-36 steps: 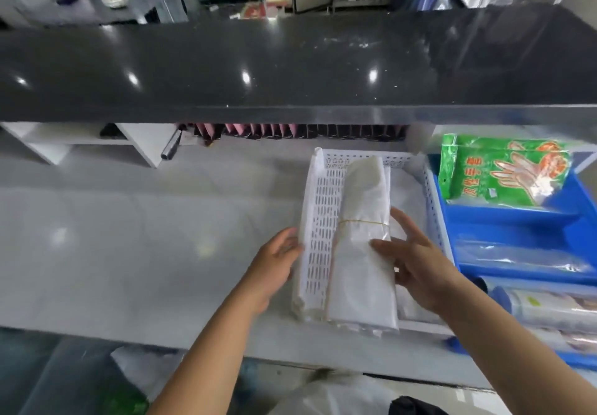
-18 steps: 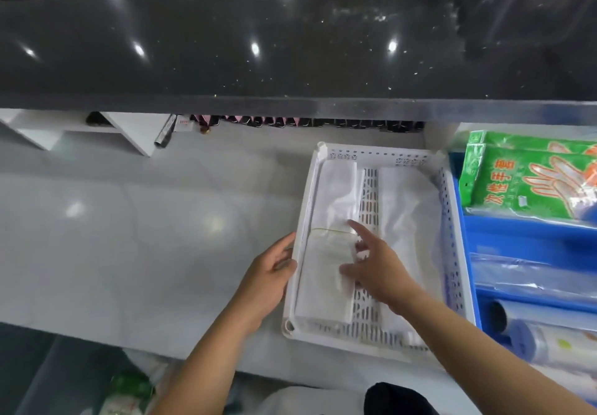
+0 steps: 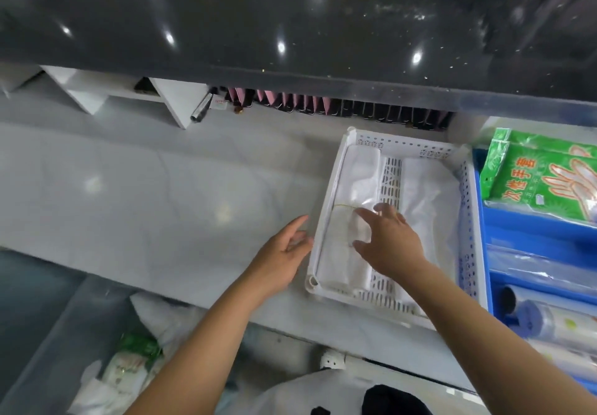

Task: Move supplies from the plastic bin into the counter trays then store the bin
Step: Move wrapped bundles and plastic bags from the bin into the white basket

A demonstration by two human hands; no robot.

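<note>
White perforated tray is sitting flat on the pale bench, just left of a blue tray, and it is holding two white bundles of folded bags. From my head camera, the left bundle is lying lengthwise along the tray's left wall with a thin rubber band crossing its middle. The right bundle is lying beside it, with a strip of the slotted tray floor showing between them.

My right hand is reaching over the tray with its fingers spread and loosely straight, gripping nothing; its fingertips are hovering at or touching the left bundle near the band, and I cannot tell which. My left hand is lying open just beside the tray's left wall, fingers relaxed and holding nothing; whether they are touching the rim I cannot tell.

Green packets of disposable gloves are resting at the far end of the blue tray, and clear plastic rolls are lying at its near end. A dark speckled upper counter is overhanging the bench, with a row of dark and pink items standing under it. Below the bench's near edge, a green and white packet is lying among white bags.
</note>
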